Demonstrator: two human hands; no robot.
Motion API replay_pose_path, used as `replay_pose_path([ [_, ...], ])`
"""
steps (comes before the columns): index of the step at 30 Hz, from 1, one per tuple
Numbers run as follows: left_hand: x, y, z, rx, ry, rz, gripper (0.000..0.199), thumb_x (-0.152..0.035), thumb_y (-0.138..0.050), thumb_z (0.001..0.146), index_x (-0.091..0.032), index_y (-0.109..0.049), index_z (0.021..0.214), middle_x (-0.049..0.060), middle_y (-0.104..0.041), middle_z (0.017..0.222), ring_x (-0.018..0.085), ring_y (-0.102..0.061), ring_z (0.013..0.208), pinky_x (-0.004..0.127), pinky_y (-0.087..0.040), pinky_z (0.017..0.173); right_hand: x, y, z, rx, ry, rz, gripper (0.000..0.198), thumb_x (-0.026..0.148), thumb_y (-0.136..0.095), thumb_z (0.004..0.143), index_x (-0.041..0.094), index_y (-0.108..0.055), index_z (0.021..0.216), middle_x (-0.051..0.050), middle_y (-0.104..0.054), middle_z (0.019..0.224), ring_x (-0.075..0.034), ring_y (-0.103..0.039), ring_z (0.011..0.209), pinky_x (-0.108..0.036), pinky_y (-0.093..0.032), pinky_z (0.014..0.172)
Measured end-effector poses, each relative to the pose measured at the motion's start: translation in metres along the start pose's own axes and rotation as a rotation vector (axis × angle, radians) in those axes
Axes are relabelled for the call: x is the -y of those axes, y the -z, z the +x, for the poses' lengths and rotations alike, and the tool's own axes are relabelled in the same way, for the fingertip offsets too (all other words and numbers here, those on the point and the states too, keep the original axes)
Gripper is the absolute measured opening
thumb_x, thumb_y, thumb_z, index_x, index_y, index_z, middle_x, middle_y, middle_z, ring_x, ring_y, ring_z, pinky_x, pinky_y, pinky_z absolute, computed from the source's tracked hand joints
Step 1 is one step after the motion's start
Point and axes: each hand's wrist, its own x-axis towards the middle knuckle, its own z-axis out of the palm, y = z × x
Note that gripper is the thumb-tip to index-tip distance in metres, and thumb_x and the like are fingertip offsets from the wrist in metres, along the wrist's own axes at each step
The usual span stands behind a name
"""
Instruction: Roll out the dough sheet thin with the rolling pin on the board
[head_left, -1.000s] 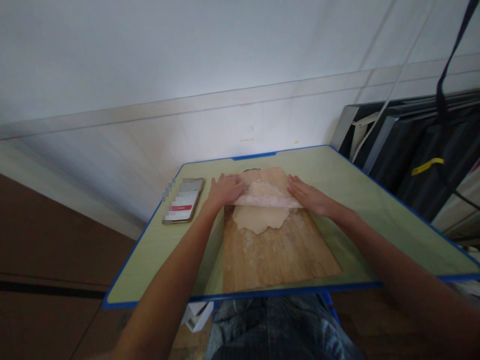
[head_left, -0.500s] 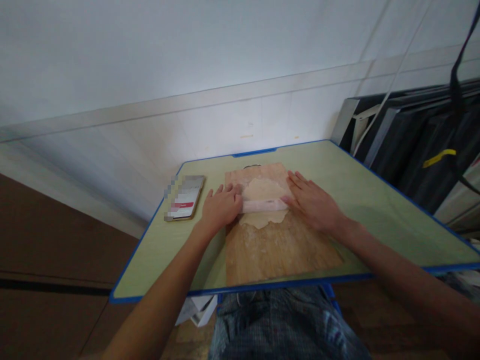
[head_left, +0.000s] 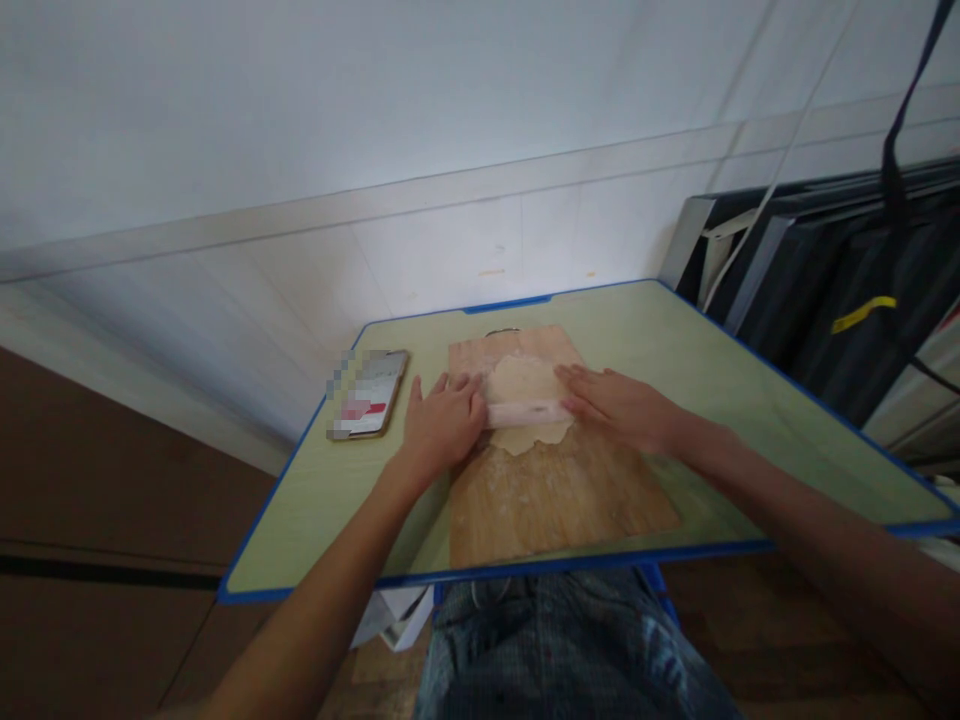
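Observation:
A pale, whitish rolling pin (head_left: pixel 529 414) lies crosswise over a thin, ragged-edged sheet of dough (head_left: pixel 525 378). The dough shows both beyond the pin and on its near side, on a wooden board (head_left: pixel 555 505). My left hand (head_left: pixel 446 420) is on the pin's left end, its fingers bent over it and hiding that end. On the right end is my right hand (head_left: pixel 619 405), with fairly straight fingers pointing left and the thumb against the pin.
The board rests on a pale green table (head_left: pixel 720 380) with a blue rim. A smartphone (head_left: pixel 371 395) lies left of the board. Behind the table stands a white wall (head_left: pixel 450 240). Dark flat panels (head_left: pixel 832 290) lean at the right, with a black strap (head_left: pixel 892 160) hanging before them.
My right hand has shifted inward at the pin's right end, its fingers now pointing more to the left over the dough's edge. My left hand and the pin are almost where they were.

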Motion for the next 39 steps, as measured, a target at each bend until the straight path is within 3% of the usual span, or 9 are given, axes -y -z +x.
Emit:
replay_pose_path([
  [3,-0.005,-0.001,-0.019,-0.035,0.005,-0.029,0.049,-0.027,-0.021,0.091,-0.022,-0.041,0.135,0.003,-0.045,0.140,0.030,-0.036,0.130,0.061,-0.018,0.106,0.014,0.005,-0.023,-0.074,0.034,-0.015,0.060,0.048,-0.021,0.094,0.010,-0.040,0.136,-0.014,-0.044,0.139,-0.024,-0.039,0.128,-0.044,-0.035,0.104],
  [5,-0.004,-0.002,-0.017,-0.044,0.011,-0.031,0.048,-0.027,-0.022,0.091,-0.022,-0.042,0.135,0.003,-0.045,0.140,0.030,-0.038,0.129,0.060,-0.020,0.106,0.018,0.007,-0.023,-0.060,0.030,-0.016,0.061,0.047,-0.020,0.094,0.007,-0.040,0.136,-0.016,-0.042,0.139,-0.024,-0.038,0.129,-0.041,-0.035,0.104],
  [12,0.007,0.001,0.046,0.057,0.053,-0.046,0.042,-0.027,-0.026,0.089,-0.024,-0.051,0.122,0.007,-0.053,0.132,0.025,-0.049,0.120,0.050,-0.036,0.099,-0.007,0.001,0.036,0.061,-0.061,-0.013,0.054,0.043,-0.015,0.095,0.018,-0.044,0.134,-0.009,-0.042,0.141,-0.024,-0.032,0.132,-0.048,-0.034,0.103],
  [15,0.009,0.002,0.054,0.076,0.053,-0.043,0.041,-0.026,-0.026,0.088,-0.020,-0.054,0.118,0.011,-0.055,0.129,0.026,-0.054,0.115,0.045,-0.042,0.093,-0.016,-0.004,0.046,0.072,-0.061,0.033,0.056,0.041,-0.015,0.095,0.013,-0.043,0.135,-0.011,-0.042,0.141,-0.023,-0.031,0.133,-0.044,-0.031,0.106],
  [18,0.006,0.003,0.042,0.080,0.033,-0.041,0.044,-0.027,-0.023,0.089,-0.020,-0.050,0.124,0.010,-0.051,0.134,0.027,-0.051,0.119,0.050,-0.039,0.095,-0.016,-0.004,0.038,0.089,-0.067,0.056,0.059,0.040,-0.016,0.095,0.006,-0.041,0.136,-0.014,-0.040,0.141,-0.023,-0.030,0.133,-0.040,-0.026,0.109],
  [21,0.000,0.004,0.018,0.074,0.004,-0.035,0.048,-0.031,-0.018,0.093,-0.022,-0.039,0.135,0.008,-0.044,0.140,0.028,-0.045,0.124,0.058,-0.031,0.100,-0.008,0.000,0.019,0.097,0.002,0.064,0.059,0.044,-0.017,0.095,0.008,-0.041,0.136,-0.014,-0.040,0.141,-0.024,-0.034,0.131,-0.040,-0.029,0.108],
  [25,-0.008,0.004,-0.016,0.022,0.015,-0.018,0.051,-0.035,-0.016,0.094,-0.018,-0.031,0.140,0.009,-0.041,0.142,0.032,-0.045,0.123,0.061,-0.026,0.102,0.007,0.004,-0.013,-0.005,0.127,0.038,0.061,0.049,-0.027,0.094,0.010,-0.035,0.140,-0.015,-0.040,0.141,-0.024,-0.039,0.128,-0.042,-0.033,0.105],
  [31,-0.014,0.001,-0.047,-0.002,0.012,-0.003,0.052,-0.040,-0.019,0.095,-0.018,-0.029,0.141,0.010,-0.038,0.144,0.035,-0.039,0.127,0.060,-0.024,0.103,0.020,0.006,-0.042,-0.099,0.222,-0.026,0.059,0.050,-0.027,0.094,0.014,-0.035,0.139,-0.012,-0.038,0.143,-0.022,-0.031,0.133,-0.045,-0.031,0.106],
  [39,-0.002,0.002,0.010,0.025,0.039,-0.031,0.050,-0.040,-0.015,0.095,-0.022,-0.040,0.134,0.007,-0.044,0.140,0.031,-0.042,0.126,0.053,-0.033,0.100,0.000,0.003,0.019,0.051,0.055,-0.033,0.063,0.052,-0.023,0.094,0.010,-0.038,0.138,-0.018,-0.034,0.144,-0.027,-0.029,0.133,-0.047,-0.028,0.106],
])
